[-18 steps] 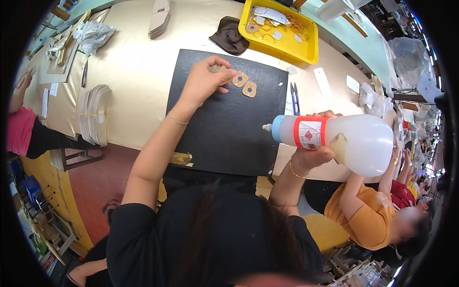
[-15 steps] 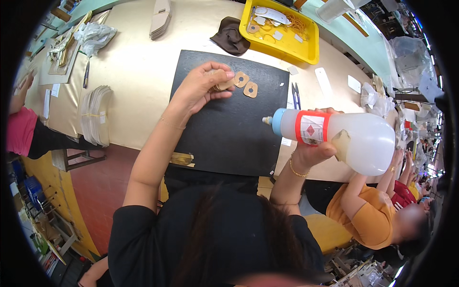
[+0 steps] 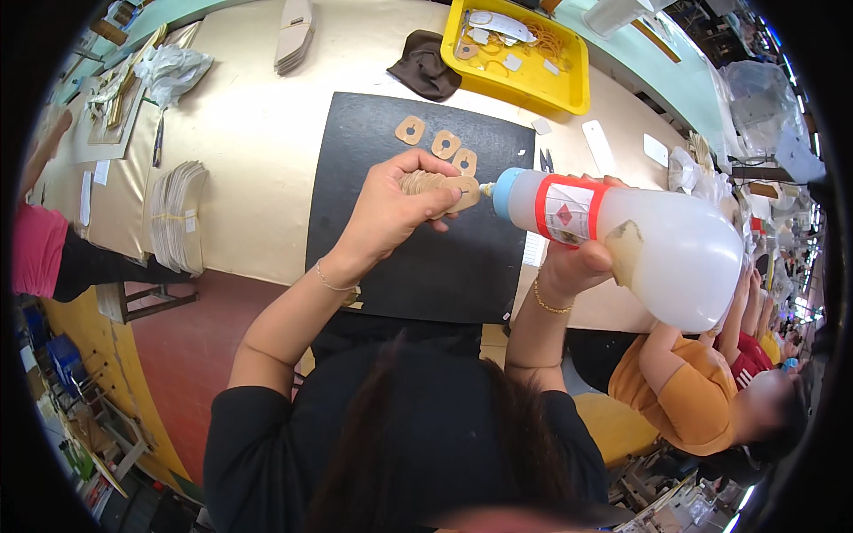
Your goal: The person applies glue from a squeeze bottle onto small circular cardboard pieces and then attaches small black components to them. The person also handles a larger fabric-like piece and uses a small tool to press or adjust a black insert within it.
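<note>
Left hand: the person's left hand (image 3: 384, 204) is over the black mat (image 3: 400, 266), its fingers grasping a stack of tan pieces (image 3: 419, 183) with the thumb on top.
Top piece: it juts out past the fingertips toward the right, a dark slot in its face.
Right hand: the right hand (image 3: 576, 265) has its fingers wrapped around a translucent squeeze bottle (image 3: 657, 240), near the red-bordered label.
Bottle: held tilted on its side, blue cap (image 3: 506, 194) to the left; its nozzle (image 3: 486, 189) is right at the top piece's edge, though whether they touch cannot be told.
Loose pieces: three tan pieces (image 3: 402, 137) with cut-outs lie on the mat beyond the left hand.
Counter: the pale counter (image 3: 258, 151) bears the mat, a yellow tray (image 3: 533, 99) of rubber bands and scraps, a dark brown cloth item (image 3: 426, 67) beside it, and a banded stack of pale strips (image 3: 176, 226) at left.
Neighbour: a person in orange (image 3: 680, 391) sits at right.
</note>
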Motion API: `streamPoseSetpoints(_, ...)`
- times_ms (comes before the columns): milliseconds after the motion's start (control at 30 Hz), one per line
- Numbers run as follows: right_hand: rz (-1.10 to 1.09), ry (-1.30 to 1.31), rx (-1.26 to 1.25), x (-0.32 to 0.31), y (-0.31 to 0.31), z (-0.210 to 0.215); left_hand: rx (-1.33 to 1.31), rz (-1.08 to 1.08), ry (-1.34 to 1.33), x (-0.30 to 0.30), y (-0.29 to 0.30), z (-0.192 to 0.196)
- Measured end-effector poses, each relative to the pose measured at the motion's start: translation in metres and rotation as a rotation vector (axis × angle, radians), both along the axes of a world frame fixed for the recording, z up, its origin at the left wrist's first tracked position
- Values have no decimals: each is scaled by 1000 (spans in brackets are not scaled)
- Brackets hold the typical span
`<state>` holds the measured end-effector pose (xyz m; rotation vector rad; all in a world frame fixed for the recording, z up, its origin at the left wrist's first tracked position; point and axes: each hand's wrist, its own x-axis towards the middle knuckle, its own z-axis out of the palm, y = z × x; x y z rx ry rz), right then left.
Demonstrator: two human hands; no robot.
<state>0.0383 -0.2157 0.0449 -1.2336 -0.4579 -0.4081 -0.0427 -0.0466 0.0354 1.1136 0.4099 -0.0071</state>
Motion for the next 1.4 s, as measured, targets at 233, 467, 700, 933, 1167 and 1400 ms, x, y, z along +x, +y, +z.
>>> streamPoseSetpoints(233,-2,-93,-158,-1,-1,-7,-11,12,-9,-2,-4,0)
streamPoseSetpoints(467,-97,-98,-74,5,-5,1,-198,6,30,-2,4,-6)
streamPoseSetpoints(700,-69,-63,31,4,-8,9,-257,-6,49,3,0,-8)
streamPoseSetpoints(933,-61,-95,-57,-1,-4,8,-143,-8,53,5,0,-12)
streamPoseSetpoints(1167,40,-83,-31,-9,-4,-3,15,87,-20,5,-6,-15)
streamPoseSetpoints(1400,208,-117,-93,-13,-6,-7,387,182,-172,3,-18,-6)
